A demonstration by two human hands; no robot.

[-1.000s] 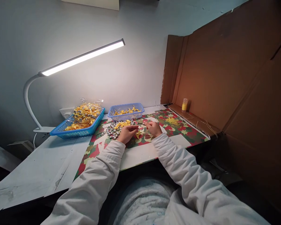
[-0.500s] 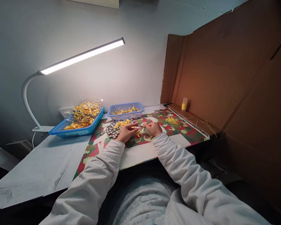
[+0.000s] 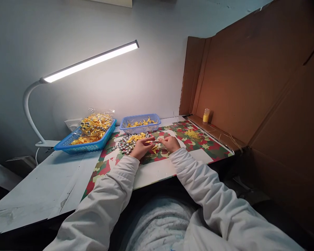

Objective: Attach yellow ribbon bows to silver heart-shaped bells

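Head view: patterned mat (image 3: 199, 146) on white table (image 3: 42, 184), cardboard wall (image 3: 251, 87) alongside.

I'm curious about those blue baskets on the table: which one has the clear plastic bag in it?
The larger blue basket on the left, near the lamp's base. A crinkly clear bag of yellow pieces sits in it; the smaller basket holds only loose yellow pieces.

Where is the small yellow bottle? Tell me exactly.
In the head view the yellow bottle stands at the far right of the table, against the cardboard wall, beyond the patterned mat.
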